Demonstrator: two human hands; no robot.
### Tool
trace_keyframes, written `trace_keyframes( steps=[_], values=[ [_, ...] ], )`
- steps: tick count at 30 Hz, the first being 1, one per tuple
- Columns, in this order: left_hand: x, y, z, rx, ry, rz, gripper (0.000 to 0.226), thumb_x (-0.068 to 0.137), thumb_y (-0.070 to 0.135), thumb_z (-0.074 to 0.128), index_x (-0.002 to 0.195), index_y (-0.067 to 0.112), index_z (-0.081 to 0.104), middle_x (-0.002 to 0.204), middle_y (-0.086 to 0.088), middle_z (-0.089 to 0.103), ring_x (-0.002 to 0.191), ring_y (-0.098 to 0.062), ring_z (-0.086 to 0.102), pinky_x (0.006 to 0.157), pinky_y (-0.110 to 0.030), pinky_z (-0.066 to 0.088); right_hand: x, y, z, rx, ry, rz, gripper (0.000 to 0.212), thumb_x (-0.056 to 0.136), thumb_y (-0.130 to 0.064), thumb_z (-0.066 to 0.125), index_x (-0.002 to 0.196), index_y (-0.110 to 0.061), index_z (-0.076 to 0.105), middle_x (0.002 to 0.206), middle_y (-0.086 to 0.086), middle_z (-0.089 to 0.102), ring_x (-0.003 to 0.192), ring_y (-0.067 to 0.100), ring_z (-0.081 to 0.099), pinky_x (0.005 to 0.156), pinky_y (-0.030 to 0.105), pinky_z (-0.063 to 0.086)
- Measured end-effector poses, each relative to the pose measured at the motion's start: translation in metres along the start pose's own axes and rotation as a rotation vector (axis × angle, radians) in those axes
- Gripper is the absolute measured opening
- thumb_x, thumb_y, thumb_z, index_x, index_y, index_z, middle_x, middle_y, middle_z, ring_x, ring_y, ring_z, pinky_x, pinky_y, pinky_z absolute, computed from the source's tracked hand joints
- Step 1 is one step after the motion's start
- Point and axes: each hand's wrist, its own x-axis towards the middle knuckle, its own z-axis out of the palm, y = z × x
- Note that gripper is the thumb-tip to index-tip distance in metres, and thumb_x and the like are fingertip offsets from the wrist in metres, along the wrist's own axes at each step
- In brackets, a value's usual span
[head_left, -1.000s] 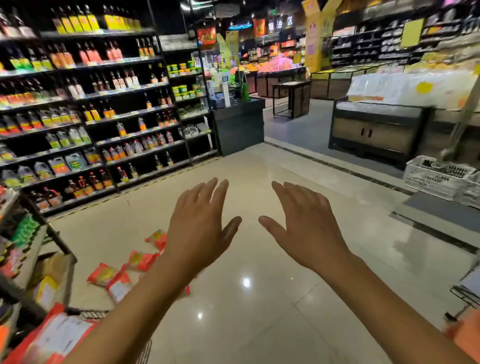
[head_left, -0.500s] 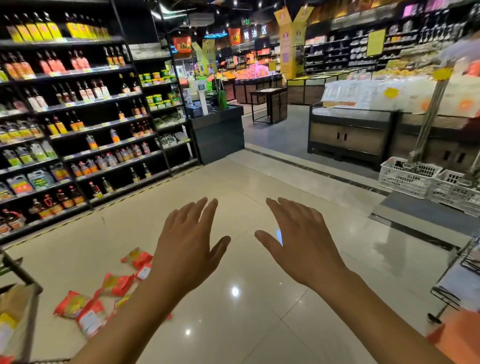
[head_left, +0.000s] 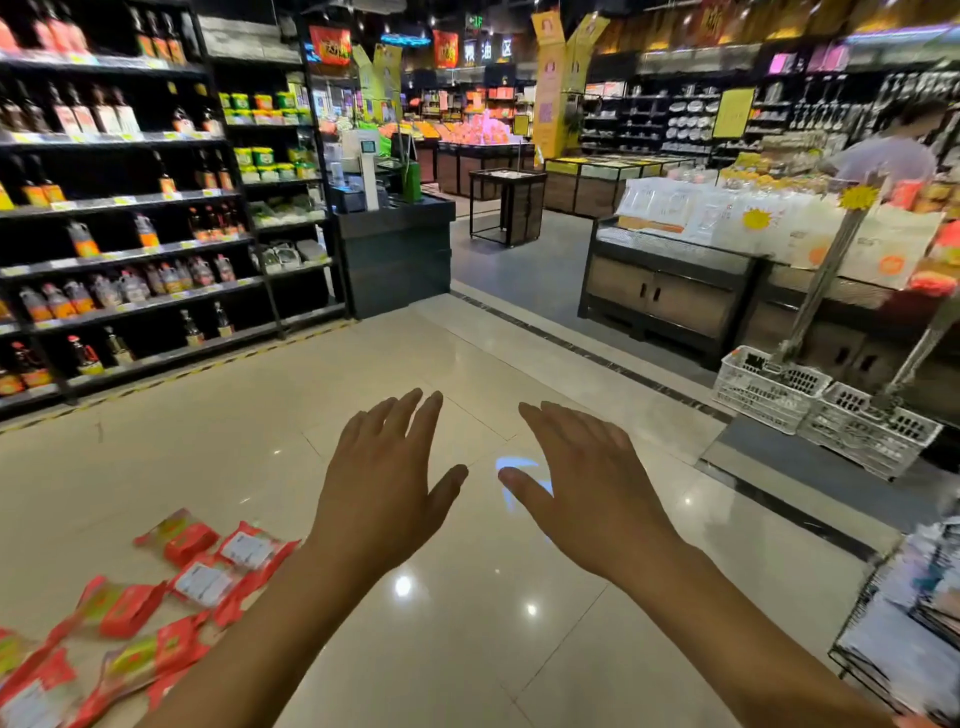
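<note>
While both arms stretch out over the tiled floor (head_left: 467, 649), the left hand (head_left: 382, 483) and the right hand (head_left: 587, 483) hover side by side, palms down, fingers straight and slightly spread, gripping nothing. The red packets (head_left: 197, 566) lie scattered on the floor in front of the shelf of bottles (head_left: 130, 254), well apart from it. Both hands hover farther from that shelf than the packets.

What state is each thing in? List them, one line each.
Left hand: open, fingers straight, palm down, holding nothing.
Right hand: open, fingers straight, holding nothing.
Red plastic snack packets: lying flat, scattered on the glossy tiled floor, untouched.
White slotted plastic crates: on the floor, side by side.
Brown wooden cabinet doors: closed.
</note>
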Motion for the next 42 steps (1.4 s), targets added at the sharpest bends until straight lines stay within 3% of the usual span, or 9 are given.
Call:
trace_keyframes(
  steps=[2,5,7,12,17,24,34,38,42],
  values=[
    [0.027,-0.009,0.011,0.004,-0.005,-0.006,0.081,0.095,0.065,0.045,0.161,0.025,0.021,0.166,-0.002,0.027,0.152,-0.027,0.028,0.124,-0.044,0.022,0.027,0.004,0.003,-0.002,0.004,0.013,0.082,0.090,-0.076,0.013,0.159,-0.033,0.018,0.166,-0.007,0.024,0.151,0.016,0.024,0.124,0.041,0.019],
    [0.062,-0.020,0.025,0.016,-0.018,-0.005,0.080,0.094,0.064,0.051,0.159,0.022,0.029,0.162,-0.004,0.036,0.148,-0.029,0.037,0.121,-0.046,0.027,0.063,0.015,0.011,0.032,-0.010,0.028,0.069,0.100,-0.063,0.033,0.159,-0.031,0.019,0.166,-0.006,0.025,0.151,0.016,0.025,0.124,0.042,0.018],
    [0.085,-0.024,0.035,0.028,-0.026,-0.008,0.080,0.093,0.064,0.053,0.158,0.021,0.032,0.161,-0.005,0.039,0.146,-0.030,0.039,0.119,-0.046,0.029,0.089,0.023,0.018,0.049,-0.011,0.034,0.068,0.099,-0.062,0.037,0.158,-0.031,0.022,0.165,-0.006,0.028,0.150,0.016,0.028,0.124,0.043,0.020],
    [0.148,-0.034,0.064,0.042,-0.052,-0.044,0.081,0.095,0.065,0.046,0.161,0.025,0.019,0.167,-0.001,0.027,0.152,-0.026,0.028,0.124,-0.044,0.023,0.161,0.050,0.041,0.090,-0.038,0.027,0.070,0.097,-0.066,0.035,0.157,-0.032,0.024,0.165,-0.006,0.029,0.149,0.017,0.030,0.124,0.044,0.023],
    [0.226,-0.045,0.099,0.073,-0.074,-0.141,0.081,0.097,0.065,0.041,0.161,0.028,0.010,0.169,0.001,0.017,0.155,-0.024,0.019,0.126,-0.044,0.020,0.262,0.082,0.064,0.126,-0.047,-0.060,0.071,0.097,-0.065,0.036,0.158,-0.032,0.021,0.166,-0.006,0.025,0.151,0.017,0.027,0.124,0.042,0.019],
    [0.320,-0.068,0.115,0.156,-0.045,-0.356,0.080,0.097,0.064,0.041,0.161,0.027,0.012,0.169,0.000,0.018,0.154,-0.024,0.020,0.127,-0.043,0.017,0.415,0.101,0.079,0.158,-0.053,-0.291,0.068,0.100,-0.062,0.037,0.158,-0.030,0.022,0.165,-0.003,0.028,0.150,0.017,0.027,0.122,0.039,0.019],
    [0.335,-0.157,0.123,0.298,-0.082,-0.658,0.078,0.095,0.062,0.041,0.158,0.017,0.029,0.163,-0.009,0.033,0.147,-0.031,0.034,0.121,-0.049,0.026,0.533,0.021,0.146,0.199,-0.198,-0.623,0.068,0.100,-0.061,0.037,0.158,-0.029,0.023,0.164,-0.002,0.029,0.150,0.019,0.025,0.121,0.038,0.018],
    [0.326,-0.211,0.133,0.322,-0.071,-0.795,0.078,0.098,0.064,0.041,0.160,0.021,0.019,0.168,-0.006,0.021,0.152,-0.027,0.024,0.123,-0.047,0.022,0.569,-0.034,0.178,0.192,-0.236,-0.739,0.068,0.100,-0.061,0.037,0.158,-0.028,0.024,0.164,0.000,0.030,0.150,0.019,0.026,0.121,0.038,0.018],
    [0.321,-0.281,0.148,0.308,-0.068,-0.899,0.079,0.096,0.063,0.044,0.159,0.020,0.023,0.167,-0.007,0.024,0.151,-0.029,0.027,0.122,-0.048,0.024,0.607,-0.089,0.213,0.155,-0.274,-0.825,0.069,0.100,-0.062,0.036,0.159,-0.030,0.022,0.165,-0.002,0.028,0.151,0.018,0.024,0.122,0.037,0.017]
  ],
)
